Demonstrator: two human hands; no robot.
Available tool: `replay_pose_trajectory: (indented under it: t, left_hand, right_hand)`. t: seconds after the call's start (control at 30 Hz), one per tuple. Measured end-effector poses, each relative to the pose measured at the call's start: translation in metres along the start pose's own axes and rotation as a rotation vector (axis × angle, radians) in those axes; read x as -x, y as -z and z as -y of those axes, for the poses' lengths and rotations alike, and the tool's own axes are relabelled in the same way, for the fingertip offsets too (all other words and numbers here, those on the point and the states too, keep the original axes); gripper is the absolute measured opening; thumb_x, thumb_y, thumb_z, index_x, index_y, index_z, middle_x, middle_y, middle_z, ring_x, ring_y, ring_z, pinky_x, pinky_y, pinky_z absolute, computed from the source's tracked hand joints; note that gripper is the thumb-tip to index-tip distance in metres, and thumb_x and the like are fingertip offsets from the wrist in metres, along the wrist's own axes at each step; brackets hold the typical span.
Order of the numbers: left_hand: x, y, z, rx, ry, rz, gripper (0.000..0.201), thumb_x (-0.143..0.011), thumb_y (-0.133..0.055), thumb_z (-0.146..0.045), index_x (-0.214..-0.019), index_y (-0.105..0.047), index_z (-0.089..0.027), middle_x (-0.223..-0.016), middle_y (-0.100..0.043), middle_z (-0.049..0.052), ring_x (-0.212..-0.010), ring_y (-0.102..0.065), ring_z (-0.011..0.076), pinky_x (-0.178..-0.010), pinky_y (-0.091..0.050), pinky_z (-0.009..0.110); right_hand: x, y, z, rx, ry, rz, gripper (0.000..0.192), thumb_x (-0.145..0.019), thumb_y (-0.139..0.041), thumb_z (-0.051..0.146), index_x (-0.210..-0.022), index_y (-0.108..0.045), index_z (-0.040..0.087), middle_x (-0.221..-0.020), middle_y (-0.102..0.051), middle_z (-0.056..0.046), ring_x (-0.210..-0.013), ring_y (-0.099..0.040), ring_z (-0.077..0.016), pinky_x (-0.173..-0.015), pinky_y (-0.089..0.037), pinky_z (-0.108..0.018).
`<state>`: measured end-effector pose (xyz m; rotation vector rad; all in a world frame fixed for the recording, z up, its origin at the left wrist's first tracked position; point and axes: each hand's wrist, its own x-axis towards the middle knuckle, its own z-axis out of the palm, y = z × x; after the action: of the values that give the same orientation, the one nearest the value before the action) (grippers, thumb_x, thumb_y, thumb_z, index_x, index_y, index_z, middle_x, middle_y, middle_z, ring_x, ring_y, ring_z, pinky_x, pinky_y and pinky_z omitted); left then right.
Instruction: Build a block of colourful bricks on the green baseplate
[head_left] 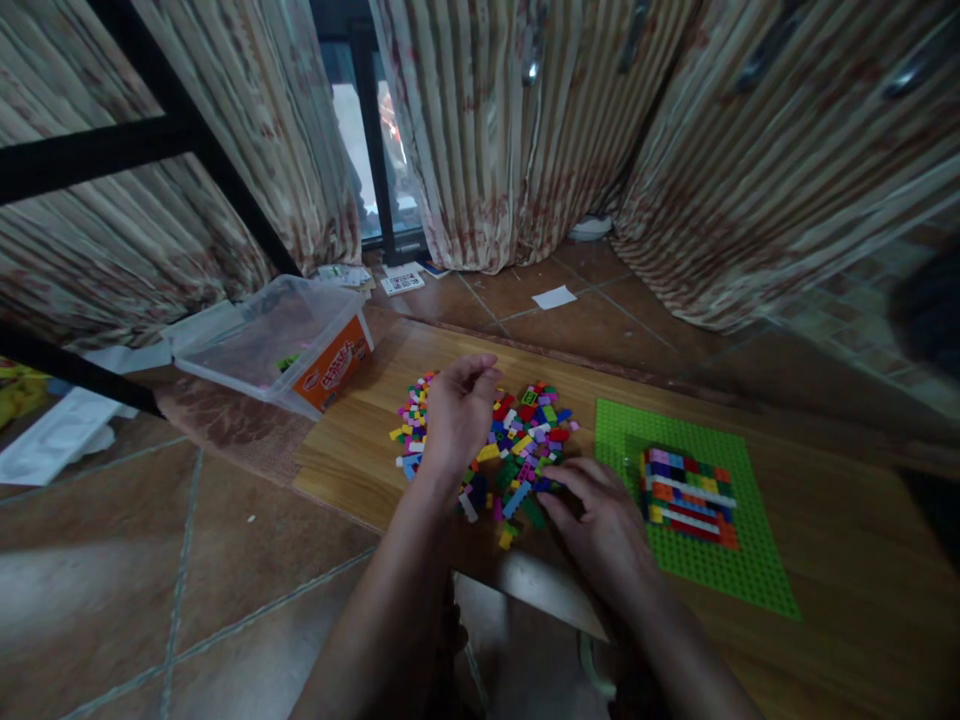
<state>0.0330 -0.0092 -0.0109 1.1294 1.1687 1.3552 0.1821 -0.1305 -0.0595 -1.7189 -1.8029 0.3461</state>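
Loosely, a wide heap of small glossy plastic bricks in mixed colours (529,425) is spread across a low light-brown wooden desk (360,440), between and beneath the two bare hands. Red, pink, purple, white, yellow, green and blue are seen among the bricks, with studded tops and both short and long shapes. A long light-blue brick (517,499) is set at the near side of the heap, and a small yellow brick (508,537) is placed closest to the front edge.

To the right, a thick rectangular block of joined multicoloured bricks (691,500) is carried by a flat lime-green studded baseplate (761,565); its top is striped with white, red, orange, blue and green rows.

The left hand (459,415) is held over the heap with its fingers curled; whether anything is clamped in its grip cannot be told. The right hand (600,510) is lowered to the heap's near right side, thumb and forefinger slightly apart around small bricks; whether one is pinched by that grip cannot be told.
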Motion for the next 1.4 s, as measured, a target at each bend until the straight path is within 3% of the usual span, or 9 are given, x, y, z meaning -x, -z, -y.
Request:
replay_pose_trajectory:
  t: [0.3, 0.43, 0.6, 0.8, 0.93, 1.17, 1.4]
  left_hand:
    - [0.002, -0.001, -0.006, -0.049, 0.034, 0.032, 0.021, -0.077, -0.061, -0.022, -0.093, -0.069, -0.012, -0.083, -0.07, 0.003, -0.068, -0.063, 0.012, -0.067, -0.052, 0.023]
    - [0.003, -0.004, -0.006, -0.046, 0.062, 0.052, 0.02, -0.074, -0.064, -0.023, -0.091, -0.069, -0.013, -0.079, -0.07, 0.001, -0.068, -0.063, 0.0119, -0.066, -0.05, 0.023]
    - [0.002, -0.006, -0.003, -0.089, 0.042, 0.063, 0.02, -0.072, -0.067, -0.025, -0.088, -0.07, -0.013, -0.076, -0.069, 0.0, -0.065, -0.061, 0.0112, -0.062, -0.047, 0.021]
    - [0.003, -0.007, -0.004, -0.128, 0.047, 0.087, 0.02, -0.073, -0.065, -0.024, -0.089, -0.069, -0.013, -0.074, -0.067, -0.001, -0.064, -0.062, 0.0113, -0.061, -0.047, 0.021]
    - [0.004, -0.01, -0.006, -0.141, 0.061, 0.084, 0.02, -0.074, -0.062, -0.022, -0.091, -0.069, -0.013, -0.077, -0.07, 0.0, -0.063, -0.063, 0.0115, -0.062, -0.048, 0.021]
    - [0.005, -0.014, -0.004, -0.159, 0.078, 0.097, 0.023, -0.074, -0.063, -0.022, -0.095, -0.07, -0.013, -0.077, -0.07, 0.0, -0.062, -0.063, 0.0114, -0.06, -0.048, 0.021]
    - [0.005, -0.019, 0.003, -0.123, 0.044, 0.124, 0.026, -0.073, -0.066, -0.026, -0.095, -0.07, -0.013, -0.079, -0.071, 0.002, -0.071, -0.066, 0.0147, -0.069, -0.052, 0.025]
  right_hand:
    - [-0.002, -0.005, 0.002, -0.05, 0.001, -0.013, 0.006, -0.086, -0.061, 0.021, -0.087, -0.067, 0.022, -0.09, -0.067, -0.004, -0.09, -0.061, -0.021, -0.082, -0.047, -0.036]
    - [-0.003, -0.008, 0.006, -0.119, -0.017, -0.032, 0.017, -0.088, -0.058, 0.016, -0.073, -0.063, 0.022, -0.079, -0.064, -0.001, -0.081, -0.061, -0.0172, -0.076, -0.045, -0.03]
    - [-0.005, -0.003, 0.007, -0.198, -0.03, -0.052, 0.013, -0.088, -0.058, 0.015, -0.079, -0.065, 0.022, -0.082, -0.066, -0.001, -0.08, -0.062, -0.0157, -0.075, -0.046, -0.027]
    - [0.001, 0.026, -0.005, -0.217, -0.098, -0.158, 0.013, -0.092, -0.055, 0.023, -0.089, -0.067, 0.023, -0.087, -0.069, -0.002, -0.083, -0.064, -0.0164, -0.075, -0.047, -0.028]
    - [0.009, 0.039, -0.013, -0.204, -0.128, -0.076, 0.013, -0.091, -0.056, 0.025, -0.089, -0.068, 0.023, -0.086, -0.069, 0.0, -0.081, -0.065, -0.0158, -0.073, -0.047, -0.028]
    - [0.02, 0.047, -0.012, -0.102, -0.061, 0.272, 0.015, -0.082, -0.067, 0.016, -0.094, -0.069, 0.025, -0.092, -0.067, -0.001, -0.09, -0.061, -0.0187, -0.078, -0.046, -0.032]
    - [0.019, 0.039, -0.003, -0.035, 0.073, 0.25, 0.018, -0.085, -0.058, 0.007, -0.081, -0.068, 0.021, -0.082, -0.065, -0.003, -0.082, -0.058, -0.0182, -0.071, -0.045, -0.03]
